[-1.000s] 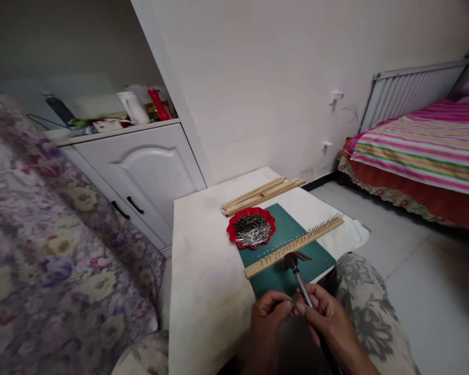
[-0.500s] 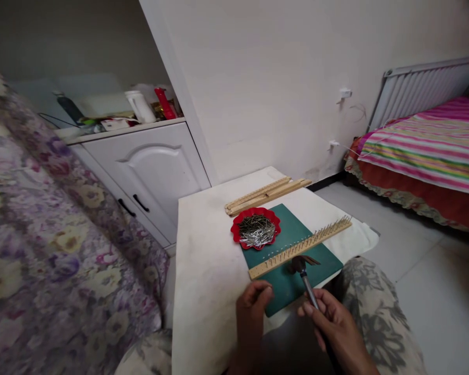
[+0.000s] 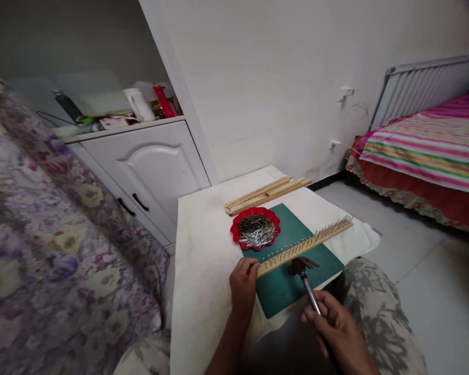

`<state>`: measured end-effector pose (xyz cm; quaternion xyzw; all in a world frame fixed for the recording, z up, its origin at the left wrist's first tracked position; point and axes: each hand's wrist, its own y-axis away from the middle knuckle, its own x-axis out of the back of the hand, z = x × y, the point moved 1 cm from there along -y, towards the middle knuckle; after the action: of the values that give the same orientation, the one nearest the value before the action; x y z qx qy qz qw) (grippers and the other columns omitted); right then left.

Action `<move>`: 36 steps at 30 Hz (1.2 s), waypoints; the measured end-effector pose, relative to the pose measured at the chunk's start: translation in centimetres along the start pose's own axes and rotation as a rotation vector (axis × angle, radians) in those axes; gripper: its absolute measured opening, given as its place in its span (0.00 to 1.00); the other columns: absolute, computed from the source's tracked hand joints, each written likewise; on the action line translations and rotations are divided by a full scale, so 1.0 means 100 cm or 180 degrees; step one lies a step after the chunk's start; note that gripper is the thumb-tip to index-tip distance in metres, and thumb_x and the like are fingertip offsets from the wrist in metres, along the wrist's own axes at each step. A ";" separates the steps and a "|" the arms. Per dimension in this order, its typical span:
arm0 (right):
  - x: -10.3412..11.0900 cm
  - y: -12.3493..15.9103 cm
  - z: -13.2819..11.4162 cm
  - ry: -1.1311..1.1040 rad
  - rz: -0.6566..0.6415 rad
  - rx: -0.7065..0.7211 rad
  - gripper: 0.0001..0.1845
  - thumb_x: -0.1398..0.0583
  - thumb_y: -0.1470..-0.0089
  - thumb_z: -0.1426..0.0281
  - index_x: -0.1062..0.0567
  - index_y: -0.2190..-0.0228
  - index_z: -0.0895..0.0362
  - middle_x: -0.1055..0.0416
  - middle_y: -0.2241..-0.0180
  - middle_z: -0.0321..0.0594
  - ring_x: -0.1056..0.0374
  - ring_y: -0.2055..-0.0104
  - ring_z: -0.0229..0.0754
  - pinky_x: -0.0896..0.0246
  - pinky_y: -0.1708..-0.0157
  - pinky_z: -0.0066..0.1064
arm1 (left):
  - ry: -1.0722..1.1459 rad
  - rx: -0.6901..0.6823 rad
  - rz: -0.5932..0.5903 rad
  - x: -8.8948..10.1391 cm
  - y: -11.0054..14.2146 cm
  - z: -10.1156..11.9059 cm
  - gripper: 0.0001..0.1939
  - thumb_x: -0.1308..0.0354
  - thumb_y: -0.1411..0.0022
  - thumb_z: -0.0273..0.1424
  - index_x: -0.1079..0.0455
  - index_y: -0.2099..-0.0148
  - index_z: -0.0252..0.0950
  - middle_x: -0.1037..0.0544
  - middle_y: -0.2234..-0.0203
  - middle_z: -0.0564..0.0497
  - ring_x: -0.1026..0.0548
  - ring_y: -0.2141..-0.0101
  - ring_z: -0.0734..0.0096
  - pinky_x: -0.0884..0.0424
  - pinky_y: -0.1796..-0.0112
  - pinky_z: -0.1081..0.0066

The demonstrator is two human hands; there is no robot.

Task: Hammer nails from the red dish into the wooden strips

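My left hand (image 3: 244,281) is closed at the near left end of a narrow wooden strip (image 3: 285,257), its fingers covering that end. Whether a nail is also between the fingertips is hidden. Rows of upright nails (image 3: 328,229) stand along the strip, most densely toward its right end. The strip lies across a green board (image 3: 283,294). In my right hand (image 3: 334,320) is a claw hammer (image 3: 308,289), gripped by its handle; the dark head hangs just in front of the strip, over the board. A red scalloped bowl (image 3: 234,230) full of loose nails (image 3: 257,232) sits at the board's far left corner.
Several more wooden strips (image 3: 268,195) lie at the back of the cloth-covered table (image 3: 203,271). A flowered curtain (image 3: 78,250) hangs at left, beside a white cabinet (image 3: 152,172). A bed (image 3: 433,151) stands at right. My patterned trouser leg (image 3: 379,312) is near the table's right edge.
My left hand has moved forward and slightly left, from the board's near side onto the left end of the strip. My right hand and the hammer have barely moved.
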<state>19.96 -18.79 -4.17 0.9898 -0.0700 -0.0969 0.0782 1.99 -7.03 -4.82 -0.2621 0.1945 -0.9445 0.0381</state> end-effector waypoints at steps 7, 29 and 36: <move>0.002 0.000 0.002 0.0049 -0.0051 -0.0030 0.17 0.39 0.50 0.55 0.33 0.67 0.55 0.30 0.78 0.29 0.48 0.91 0.25 0.53 0.92 0.17 | -0.0145 -0.0125 -0.0001 -0.001 0.000 0.000 0.10 0.49 0.40 0.33 0.29 0.68 0.37 0.25 0.72 0.51 0.27 0.68 0.70 0.32 0.65 0.73; -0.044 -0.035 -0.046 0.1354 -0.0810 0.0880 0.07 0.43 0.51 0.77 0.29 0.68 0.56 0.30 0.78 0.31 0.34 0.74 0.39 0.42 0.73 0.27 | -0.0328 0.0016 -0.0146 -0.003 0.001 -0.004 0.09 0.52 0.41 0.27 0.31 0.69 0.36 0.28 0.74 0.53 0.30 0.70 0.72 0.36 0.68 0.75; -0.047 -0.036 -0.044 0.1435 -0.0881 0.0950 0.07 0.45 0.50 0.77 0.30 0.67 0.55 0.31 0.76 0.31 0.33 0.72 0.41 0.43 0.71 0.28 | -0.0281 0.0081 -0.0120 -0.001 0.003 -0.003 0.08 0.51 0.42 0.28 0.33 0.71 0.36 0.30 0.75 0.54 0.31 0.72 0.72 0.38 0.70 0.75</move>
<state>16.75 -13.95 0.37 0.9870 0.0713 0.1268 -0.0685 1.97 -7.18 -5.18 -0.3067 0.1756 -0.9349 0.0322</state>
